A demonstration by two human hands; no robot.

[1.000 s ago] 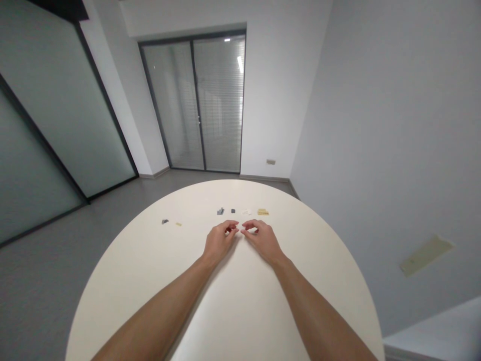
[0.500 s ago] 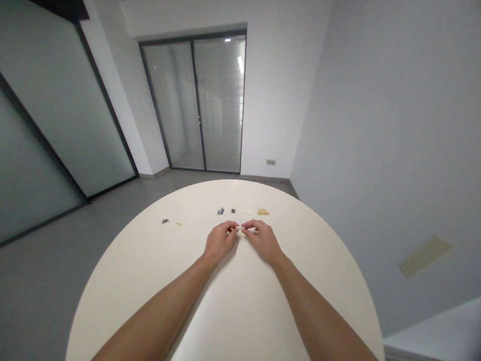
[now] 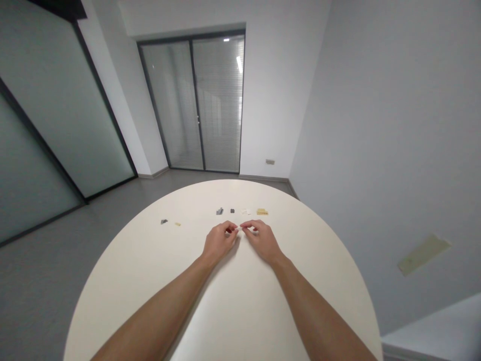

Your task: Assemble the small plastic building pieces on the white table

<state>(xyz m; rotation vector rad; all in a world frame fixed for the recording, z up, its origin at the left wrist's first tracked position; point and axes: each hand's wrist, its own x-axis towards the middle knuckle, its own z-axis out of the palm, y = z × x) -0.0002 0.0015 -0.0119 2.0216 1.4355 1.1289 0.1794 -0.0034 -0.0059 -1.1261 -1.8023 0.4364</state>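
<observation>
My left hand (image 3: 219,240) and my right hand (image 3: 261,239) rest on a round cream table (image 3: 150,281), fingertips meeting over a tiny white piece (image 3: 239,228) pinched between them. Just beyond my fingers lies a row of small building pieces: a grey piece (image 3: 220,211), a dark piece (image 3: 232,210), a white piece (image 3: 246,211) and a tan plate (image 3: 262,211). Farther left sit another small grey piece (image 3: 164,221) and a small tan piece (image 3: 178,224).
The table's far edge (image 3: 225,181) curves just past the pieces. Beyond it are a grey floor (image 3: 45,271), glass doors with blinds (image 3: 199,105) and a frosted glass partition (image 3: 56,115) on the left. A plain wall (image 3: 394,125) runs close along the right.
My fingertips have drawn together from slightly apart until they meet on the tiny white piece. The loose pieces on the table have not moved.
</observation>
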